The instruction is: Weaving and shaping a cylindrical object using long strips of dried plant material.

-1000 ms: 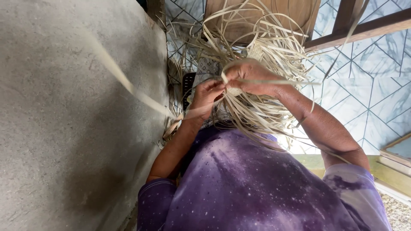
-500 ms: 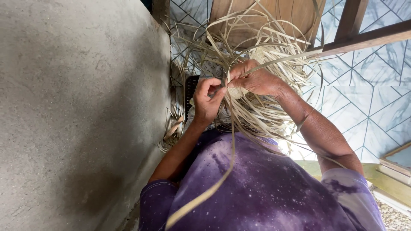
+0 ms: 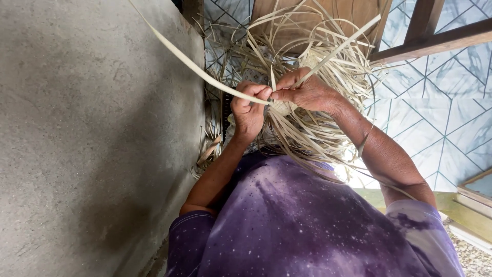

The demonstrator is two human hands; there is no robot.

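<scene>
Since a moment ago the long pale strip [image 3: 200, 69] swings up to the far left, pinched taut in the left hand [image 3: 249, 110], while the right hand [image 3: 307, 92] grips the small woven start [image 3: 283, 107] amid loose strands [image 3: 318, 136], tightening a fold

A home setting used for handcraft is shown, likely a porch or a room at floor level. A rough grey cement wall [image 3: 87, 138] is seen along 1 side, and the floor [image 3: 435, 118] is laid with pale blue tiles patterned in diamond lines. Brown wooden furniture legs [image 3: 435, 38] are seen standing on the tiles. A loose heap of pale dried leaf strips [image 3: 312, 77] is spread over the floor, by which weaving work done by hand is indicated.
</scene>
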